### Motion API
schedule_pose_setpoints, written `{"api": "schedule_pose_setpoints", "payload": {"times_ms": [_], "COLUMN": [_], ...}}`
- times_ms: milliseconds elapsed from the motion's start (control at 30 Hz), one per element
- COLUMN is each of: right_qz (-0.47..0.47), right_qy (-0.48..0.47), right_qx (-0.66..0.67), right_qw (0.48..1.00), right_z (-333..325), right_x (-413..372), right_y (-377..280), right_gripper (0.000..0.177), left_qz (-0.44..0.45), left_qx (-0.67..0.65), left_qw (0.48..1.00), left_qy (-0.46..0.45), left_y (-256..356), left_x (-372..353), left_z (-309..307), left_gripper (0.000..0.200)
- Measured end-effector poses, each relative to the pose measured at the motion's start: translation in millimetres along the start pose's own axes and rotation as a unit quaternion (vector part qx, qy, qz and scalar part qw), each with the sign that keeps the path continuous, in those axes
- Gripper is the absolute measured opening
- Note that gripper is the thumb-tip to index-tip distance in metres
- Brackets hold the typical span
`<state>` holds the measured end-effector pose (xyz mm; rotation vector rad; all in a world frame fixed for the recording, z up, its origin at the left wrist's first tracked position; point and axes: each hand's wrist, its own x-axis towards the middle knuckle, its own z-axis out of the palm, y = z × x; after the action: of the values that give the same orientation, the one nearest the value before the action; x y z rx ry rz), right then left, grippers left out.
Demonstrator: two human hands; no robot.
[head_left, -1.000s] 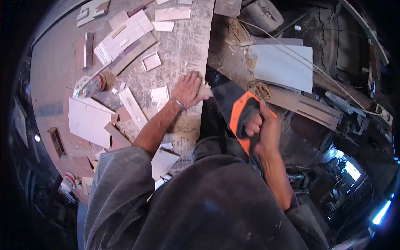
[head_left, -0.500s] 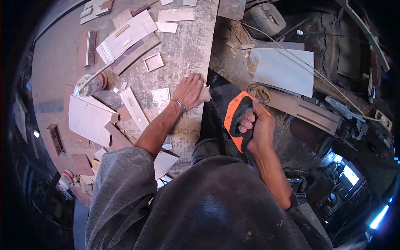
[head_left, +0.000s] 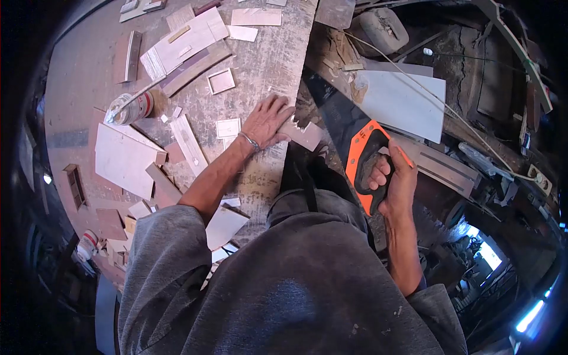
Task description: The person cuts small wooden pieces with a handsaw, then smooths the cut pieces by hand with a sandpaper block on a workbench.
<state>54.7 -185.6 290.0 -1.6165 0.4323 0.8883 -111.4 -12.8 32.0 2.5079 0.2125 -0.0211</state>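
Note:
My left hand [head_left: 267,122] is at the edge of the workbench [head_left: 260,65], its fingers and thumb on either side of a small wood piece that it presses down. The piece [head_left: 306,135] juts past the bench edge and has a jagged notch in its upper side. In my right hand [head_left: 395,180] is a handsaw [head_left: 361,160] with an orange and black handle, my fingers wrapped through the grip. Its dark blade points up and left, apart from the wood piece, with the tip near the bench edge.
Left of my hand lie a small wooden frame [head_left: 221,81], a narrow strip [head_left: 189,145], and wide boards [head_left: 127,160]. A tub with a brush [head_left: 133,109] stands among them. Right of the bench are a pale panel [head_left: 405,100], a plastic can [head_left: 384,29] and a long board [head_left: 441,163].
My right hand has drawn the handsaw away to the right, off the wood piece. More of the piece now shows beyond the bench edge, with its notch visible. My left hand stays nearly in place.

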Motion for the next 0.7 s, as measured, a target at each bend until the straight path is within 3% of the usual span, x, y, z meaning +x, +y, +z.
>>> {"api": "schedule_pose_setpoints", "payload": {"times_ms": [67, 100, 200, 300, 400, 533, 567, 667, 700], "right_qz": [0.008, 0.013, 0.014, -0.002, -0.008, 0.002, -0.004, -0.021, -0.029], "right_qy": [0.005, 0.004, -0.003, -0.019, -0.034, -0.025, -0.019, 0.000, 0.004], "right_qx": [-0.034, -0.057, -0.101, -0.120, -0.103, -0.097, -0.091, -0.082, -0.077], "right_qw": [0.999, 0.998, 0.995, 0.993, 0.994, 0.995, 0.996, 0.996, 0.997], "right_z": [-2.5, -0.4, 0.1, -1.0, 1.7, 6.4, 3.9, -12.1, -17.1], "right_x": [-4.3, -10.6, -27.0, -35.4, -38.1, -43.2, -41.7, -41.8, -42.9], "right_y": [3.0, 5.2, 12.5, 20.1, 25.1, 26.5, 27.1, 26.5, 24.0], "right_gripper": [0.022, 0.022, 0.024, 0.033, 0.038, 0.039, 0.038, 0.035, 0.034], "left_qz": [-0.029, -0.047, 0.000, 0.017, -0.100, -0.168, -0.150, -0.155, -0.134], "left_qx": [0.026, -0.013, -0.168, -0.065, 0.034, -0.025, -0.016, 0.154, 0.132], "left_qw": [0.999, 0.999, 0.984, 0.997, 0.992, 0.977, 0.982, 0.975, 0.982], "left_qy": [-0.013, -0.025, 0.057, 0.037, 0.076, 0.126, 0.116, -0.038, 0.030], "left_y": [9.0, 8.7, -5.9, 1.0, 46.3, 53.4, 52.3, 61.9, 62.7], "left_x": [1.4, 1.9, -1.8, -7.9, -12.2, -7.5, -7.1, 10.0, 15.0], "left_z": [-9.3, -3.6, 18.1, 15.4, 11.2, 35.2, 35.9, 23.2, 20.1], "left_gripper": [0.078, 0.079, 0.073, 0.061, 0.058, 0.058, 0.059, 0.065, 0.071]}}
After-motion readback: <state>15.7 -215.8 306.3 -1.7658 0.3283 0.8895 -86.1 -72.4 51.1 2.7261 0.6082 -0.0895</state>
